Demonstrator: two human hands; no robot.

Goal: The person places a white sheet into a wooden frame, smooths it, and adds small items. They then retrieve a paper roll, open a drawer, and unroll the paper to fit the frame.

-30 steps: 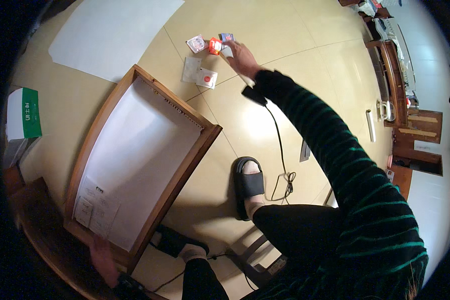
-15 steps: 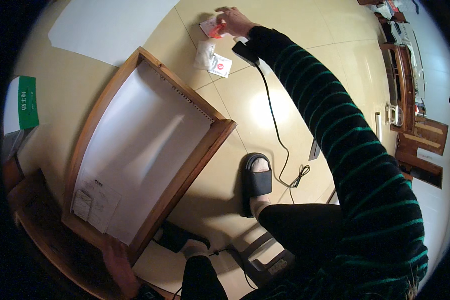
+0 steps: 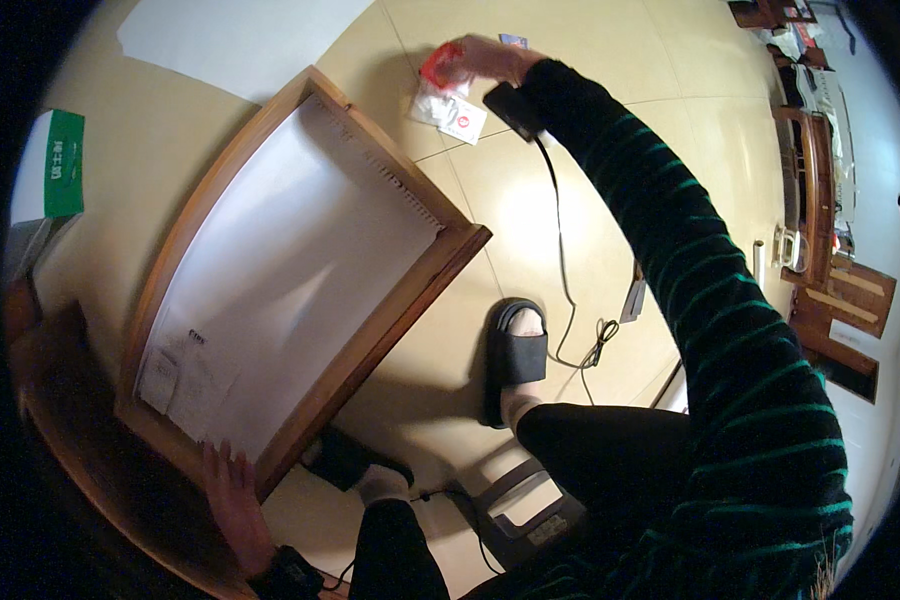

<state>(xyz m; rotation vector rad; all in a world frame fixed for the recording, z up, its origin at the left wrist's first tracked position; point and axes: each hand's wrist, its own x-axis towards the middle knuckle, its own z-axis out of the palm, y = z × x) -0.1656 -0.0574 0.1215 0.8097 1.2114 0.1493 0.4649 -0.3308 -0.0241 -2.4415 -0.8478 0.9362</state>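
My right hand (image 3: 482, 62) reaches far out over the tiled floor, its fingers closed on a red, partly see-through item (image 3: 440, 66), blurred, kind unclear. Just below it lie a crumpled clear-white packet (image 3: 432, 106) and a flat white sachet with a red round mark (image 3: 463, 121). By my right wrist is a black box (image 3: 511, 110) with a cable. At the near end of a wooden drawer (image 3: 390, 340), my left hand (image 3: 236, 505) rests with fingers stretched over the rim. White paper (image 3: 290, 240) lines the drawer, with pale, flat papers (image 3: 185, 378) in its near corner.
A white sheet (image 3: 235, 40) lies beyond the drawer, a green-and-white carton (image 3: 62, 165) at left. My slippered foot (image 3: 523, 355) stands right of the drawer, near a coiled black cable (image 3: 600, 345). A dark metal-like frame (image 3: 530, 510) is by my legs. Wooden furniture (image 3: 810, 180) stands at right.
My right hand has drawn slightly nearer over the packets with the red item, uncovering a small bluish piece on the floor. My left hand's fingers now spread over the drawer rim. The view shifted slightly.
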